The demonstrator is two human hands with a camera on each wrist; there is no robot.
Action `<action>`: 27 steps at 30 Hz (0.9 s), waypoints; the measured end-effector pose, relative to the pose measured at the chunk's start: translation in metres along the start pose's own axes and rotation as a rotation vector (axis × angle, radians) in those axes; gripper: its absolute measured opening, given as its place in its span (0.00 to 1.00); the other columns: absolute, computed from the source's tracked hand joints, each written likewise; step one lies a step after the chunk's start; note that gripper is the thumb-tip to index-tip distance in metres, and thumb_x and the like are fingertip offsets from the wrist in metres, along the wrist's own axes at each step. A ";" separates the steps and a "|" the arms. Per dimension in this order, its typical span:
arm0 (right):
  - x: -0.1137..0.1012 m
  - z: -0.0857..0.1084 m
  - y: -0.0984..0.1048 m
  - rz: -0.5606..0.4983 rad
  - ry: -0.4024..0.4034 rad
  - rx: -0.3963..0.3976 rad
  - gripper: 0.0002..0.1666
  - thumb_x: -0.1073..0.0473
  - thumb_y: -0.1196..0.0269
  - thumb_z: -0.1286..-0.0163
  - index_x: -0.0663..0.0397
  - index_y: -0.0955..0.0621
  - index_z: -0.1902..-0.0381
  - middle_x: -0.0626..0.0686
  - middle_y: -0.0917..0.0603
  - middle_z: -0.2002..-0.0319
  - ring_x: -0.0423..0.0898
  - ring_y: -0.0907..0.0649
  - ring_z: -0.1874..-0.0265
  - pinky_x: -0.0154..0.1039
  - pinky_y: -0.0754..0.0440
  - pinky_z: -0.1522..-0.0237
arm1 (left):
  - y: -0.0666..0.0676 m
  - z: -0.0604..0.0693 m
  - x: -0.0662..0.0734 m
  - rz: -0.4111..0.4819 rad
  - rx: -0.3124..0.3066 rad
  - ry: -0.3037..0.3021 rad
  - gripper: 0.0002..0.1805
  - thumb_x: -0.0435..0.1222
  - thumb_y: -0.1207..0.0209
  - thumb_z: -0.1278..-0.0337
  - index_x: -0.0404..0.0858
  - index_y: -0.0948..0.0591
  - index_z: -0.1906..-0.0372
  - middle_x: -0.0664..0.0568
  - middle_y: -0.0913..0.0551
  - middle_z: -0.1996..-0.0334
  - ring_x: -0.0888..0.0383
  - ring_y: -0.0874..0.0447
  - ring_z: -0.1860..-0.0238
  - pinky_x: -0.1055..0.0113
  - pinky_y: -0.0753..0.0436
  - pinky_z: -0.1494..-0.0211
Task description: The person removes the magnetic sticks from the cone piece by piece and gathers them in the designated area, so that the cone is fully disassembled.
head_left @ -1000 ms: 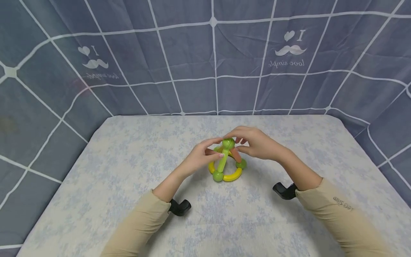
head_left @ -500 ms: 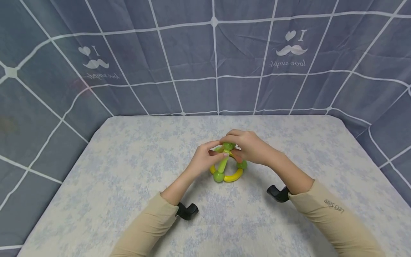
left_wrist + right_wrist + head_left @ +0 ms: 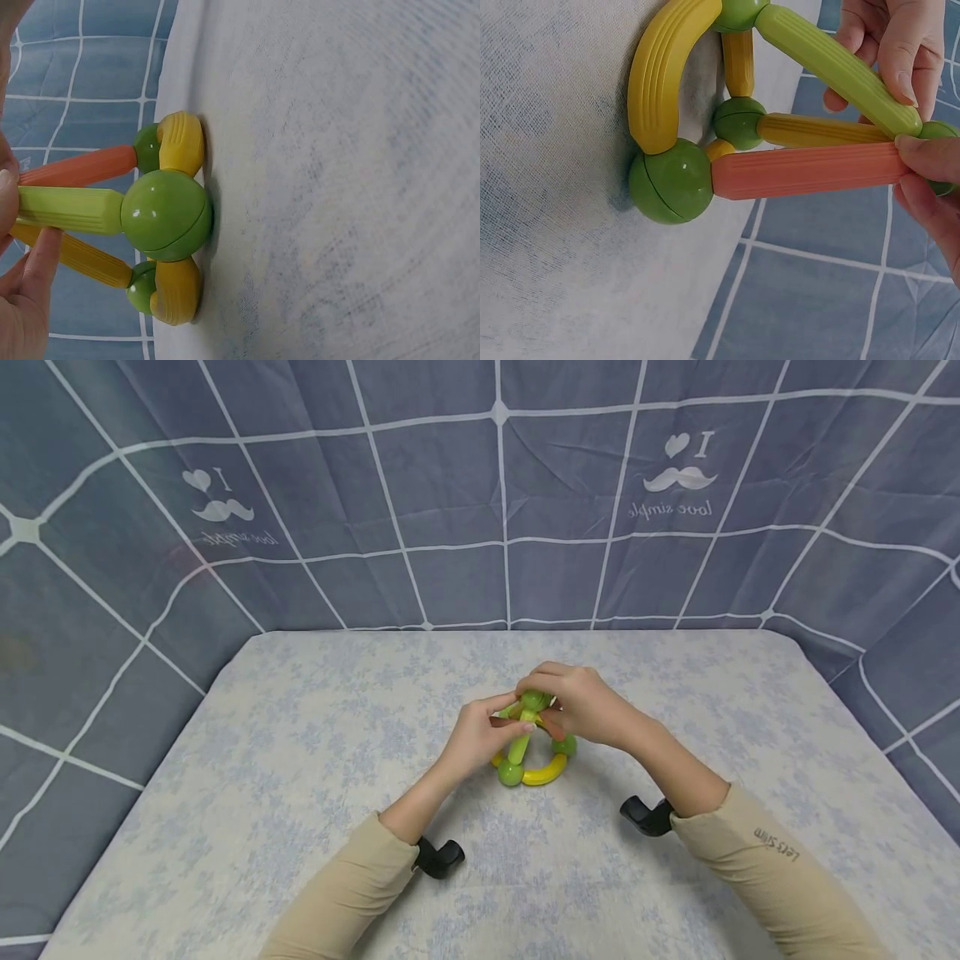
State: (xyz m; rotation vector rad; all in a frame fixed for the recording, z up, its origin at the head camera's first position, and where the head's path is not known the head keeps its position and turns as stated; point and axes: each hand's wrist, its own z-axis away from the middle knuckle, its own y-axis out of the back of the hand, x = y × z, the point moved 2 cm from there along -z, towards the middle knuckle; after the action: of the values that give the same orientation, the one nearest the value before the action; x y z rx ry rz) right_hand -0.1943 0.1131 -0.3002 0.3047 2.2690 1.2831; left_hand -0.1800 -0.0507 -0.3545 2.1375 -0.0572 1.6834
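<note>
Yellow curves [image 3: 656, 75] and green balls [image 3: 671, 181] form a ring flat on the bench [image 3: 360, 702]; lime [image 3: 836, 67], orange [image 3: 810, 171] and yellow rods [image 3: 821, 129] lean inward toward a green top ball [image 3: 536, 700].

Left hand [image 3: 476, 729] pinching, right hand [image 3: 587, 703] pinching close beside; forearms [image 3: 411, 807] slant inward.

Room to pass lies over the table [image 3: 540, 868] between the two black wrist mounts [image 3: 647, 817] toward the yellow ring [image 3: 546, 772], above which the light-green rod [image 3: 836, 67], orange rod [image 3: 810, 172], left hand [image 3: 478, 728] and right hand [image 3: 583, 703] crowd the top green ball [image 3: 536, 700].
</note>
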 end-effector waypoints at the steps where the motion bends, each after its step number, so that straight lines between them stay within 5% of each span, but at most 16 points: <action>1: 0.000 0.000 0.000 -0.005 -0.006 0.003 0.21 0.78 0.33 0.52 0.59 0.18 0.59 0.52 0.18 0.62 0.44 0.20 0.67 0.34 0.20 0.71 | 0.000 0.000 0.001 -0.004 0.000 -0.005 0.25 0.28 0.37 0.47 0.31 0.25 0.41 0.38 0.23 0.46 0.49 0.15 0.60 0.67 0.18 0.60; 7: 0.002 0.004 -0.003 -0.053 -0.053 0.042 0.21 0.78 0.32 0.52 0.58 0.19 0.59 0.51 0.19 0.60 0.44 0.20 0.67 0.34 0.19 0.69 | 0.003 0.009 0.025 -0.013 -0.036 -0.037 0.24 0.25 0.40 0.45 0.27 0.28 0.41 0.36 0.26 0.44 0.44 0.18 0.56 0.70 0.19 0.57; 17: 0.007 0.009 -0.009 -0.188 -0.182 0.136 0.21 0.75 0.30 0.51 0.58 0.22 0.60 0.52 0.21 0.60 0.46 0.20 0.64 0.35 0.18 0.66 | 0.005 0.009 0.025 -0.025 -0.036 -0.064 0.24 0.24 0.41 0.44 0.27 0.28 0.41 0.37 0.27 0.42 0.43 0.19 0.53 0.69 0.20 0.54; 27: 0.019 0.018 -0.010 -0.475 -0.360 0.158 0.21 0.71 0.31 0.48 0.58 0.24 0.56 0.54 0.23 0.58 0.49 0.18 0.65 0.36 0.18 0.64 | 0.006 0.009 0.026 -0.031 -0.051 -0.038 0.25 0.25 0.42 0.43 0.30 0.28 0.39 0.37 0.29 0.40 0.44 0.18 0.54 0.68 0.19 0.56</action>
State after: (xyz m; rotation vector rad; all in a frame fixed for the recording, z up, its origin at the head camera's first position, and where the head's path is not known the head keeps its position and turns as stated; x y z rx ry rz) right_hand -0.2003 0.1288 -0.3225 0.0371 1.9744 0.7422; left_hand -0.1667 -0.0535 -0.3304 2.1224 -0.0760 1.6068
